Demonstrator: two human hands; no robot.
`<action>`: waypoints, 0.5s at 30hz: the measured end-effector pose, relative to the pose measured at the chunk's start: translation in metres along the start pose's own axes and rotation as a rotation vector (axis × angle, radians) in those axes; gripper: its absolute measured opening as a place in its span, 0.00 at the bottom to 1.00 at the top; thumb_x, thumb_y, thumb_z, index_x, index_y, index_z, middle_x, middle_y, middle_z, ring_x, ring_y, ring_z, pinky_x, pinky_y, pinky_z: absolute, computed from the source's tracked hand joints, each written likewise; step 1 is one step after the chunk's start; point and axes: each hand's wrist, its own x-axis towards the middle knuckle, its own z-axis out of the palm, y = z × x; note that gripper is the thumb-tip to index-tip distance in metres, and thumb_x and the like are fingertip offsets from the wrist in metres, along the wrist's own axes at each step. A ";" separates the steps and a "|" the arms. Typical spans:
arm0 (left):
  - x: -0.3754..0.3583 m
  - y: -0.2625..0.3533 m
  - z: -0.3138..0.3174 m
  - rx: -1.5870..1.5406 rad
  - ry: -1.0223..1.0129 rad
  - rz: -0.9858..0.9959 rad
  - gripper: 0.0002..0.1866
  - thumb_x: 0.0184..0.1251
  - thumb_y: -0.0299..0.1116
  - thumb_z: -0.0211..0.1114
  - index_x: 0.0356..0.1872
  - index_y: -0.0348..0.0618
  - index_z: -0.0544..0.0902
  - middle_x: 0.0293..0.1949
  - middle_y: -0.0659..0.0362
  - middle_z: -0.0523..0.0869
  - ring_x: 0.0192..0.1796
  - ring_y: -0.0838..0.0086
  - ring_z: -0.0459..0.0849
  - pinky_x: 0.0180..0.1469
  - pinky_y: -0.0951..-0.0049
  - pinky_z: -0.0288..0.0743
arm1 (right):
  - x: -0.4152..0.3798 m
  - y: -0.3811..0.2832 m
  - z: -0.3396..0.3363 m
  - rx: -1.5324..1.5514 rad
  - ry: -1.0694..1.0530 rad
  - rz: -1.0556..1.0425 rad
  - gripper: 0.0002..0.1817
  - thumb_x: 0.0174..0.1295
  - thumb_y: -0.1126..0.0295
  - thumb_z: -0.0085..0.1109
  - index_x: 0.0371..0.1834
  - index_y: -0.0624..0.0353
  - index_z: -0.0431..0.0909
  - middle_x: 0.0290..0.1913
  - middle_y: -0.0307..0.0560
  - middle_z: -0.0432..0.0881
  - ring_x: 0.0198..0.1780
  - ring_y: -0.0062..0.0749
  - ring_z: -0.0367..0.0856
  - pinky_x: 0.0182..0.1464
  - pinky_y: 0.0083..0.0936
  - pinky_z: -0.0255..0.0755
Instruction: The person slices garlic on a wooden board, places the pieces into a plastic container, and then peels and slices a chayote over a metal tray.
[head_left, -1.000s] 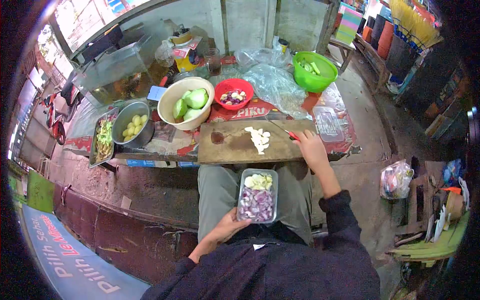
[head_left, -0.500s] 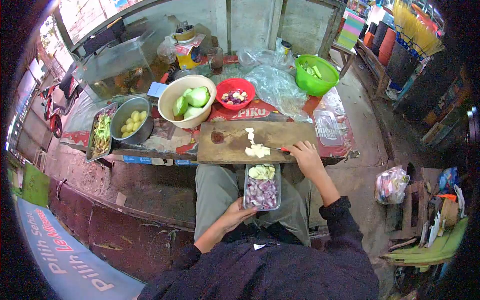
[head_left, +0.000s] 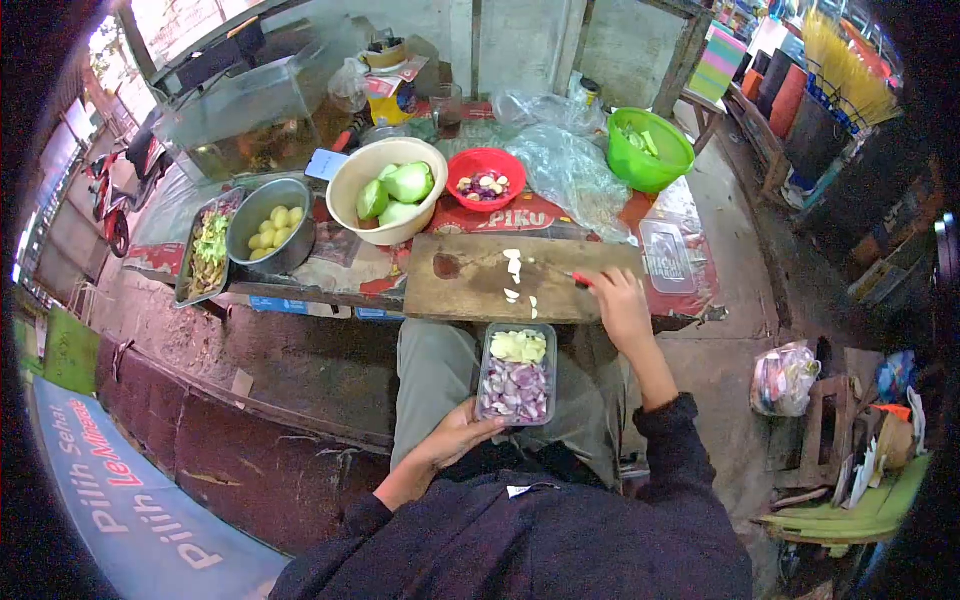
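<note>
Left hand [head_left: 455, 437] gripped tub [head_left: 517, 392], pale slices [head_left: 518, 347] already in; right hand [head_left: 622, 305] pinched knife [head_left: 580, 279]; few scraps [head_left: 514, 264] lay toward board's [head_left: 460, 297] near edge.

Cutting board [head_left: 470, 291], brown; knife handle [head_left: 580, 280], red; bowls, cream [head_left: 343, 205], red [head_left: 488, 208] and lime green [head_left: 648, 176]; sleeves [head_left: 672, 440], black.

1 clear plastic container [head_left: 516, 412], rectangular, open, held over lap just off near edge of cutting board [head_left: 470, 292]. Inside, 2 heaps: pale-yellow sliced garlic [head_left: 518, 347] at far end, purple-white chopped shallots [head_left: 515, 389] filling rest. Board wooden, worn, flat, 1 dark round stain toward left end. White garlic pieces [head_left: 514, 267] scattered mid-board in loose line. 1 knife [head_left: 579, 280], red handle, blade angled leftward above board's right half.
</note>
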 end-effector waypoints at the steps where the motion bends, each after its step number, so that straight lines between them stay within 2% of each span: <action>1: -0.001 0.000 -0.001 0.002 0.003 0.005 0.31 0.71 0.32 0.67 0.68 0.35 0.63 0.62 0.57 0.76 0.63 0.75 0.76 0.65 0.73 0.72 | 0.010 0.004 0.008 0.003 0.004 -0.004 0.18 0.63 0.72 0.57 0.56 0.43 0.82 0.43 0.44 0.80 0.49 0.44 0.76 0.51 0.40 0.70; 3: -0.002 -0.002 -0.002 -0.008 0.003 -0.002 0.31 0.71 0.31 0.67 0.69 0.35 0.62 0.63 0.57 0.75 0.64 0.75 0.75 0.67 0.72 0.70 | 0.026 0.010 0.024 -0.107 0.072 -0.037 0.16 0.64 0.70 0.58 0.56 0.45 0.82 0.44 0.44 0.79 0.49 0.45 0.75 0.52 0.44 0.69; 7: -0.006 -0.002 -0.005 -0.034 0.010 0.001 0.32 0.71 0.30 0.66 0.70 0.35 0.61 0.64 0.57 0.75 0.65 0.74 0.75 0.68 0.71 0.70 | 0.035 0.012 0.032 -0.073 0.067 -0.162 0.17 0.64 0.69 0.59 0.56 0.45 0.81 0.46 0.43 0.80 0.50 0.44 0.75 0.53 0.44 0.67; 10: -0.007 -0.003 -0.006 -0.052 0.011 0.008 0.31 0.72 0.29 0.66 0.71 0.35 0.61 0.64 0.57 0.75 0.65 0.73 0.76 0.69 0.70 0.70 | 0.021 0.009 0.020 -0.014 -0.022 -0.160 0.16 0.64 0.69 0.59 0.55 0.45 0.82 0.46 0.42 0.80 0.51 0.42 0.75 0.53 0.42 0.67; 12: -0.007 -0.002 -0.011 0.025 -0.020 0.020 0.30 0.72 0.28 0.65 0.70 0.36 0.62 0.64 0.57 0.75 0.65 0.73 0.76 0.69 0.70 0.70 | 0.008 0.008 0.014 0.012 -0.115 -0.145 0.15 0.65 0.68 0.56 0.54 0.40 0.83 0.45 0.40 0.80 0.50 0.41 0.76 0.54 0.41 0.67; 15: -0.006 0.002 -0.014 -0.029 -0.060 0.018 0.30 0.71 0.28 0.66 0.70 0.37 0.64 0.63 0.57 0.77 0.63 0.74 0.77 0.67 0.71 0.71 | -0.014 0.003 0.002 0.072 -0.136 -0.172 0.14 0.65 0.68 0.57 0.52 0.40 0.84 0.44 0.40 0.81 0.48 0.42 0.76 0.52 0.42 0.68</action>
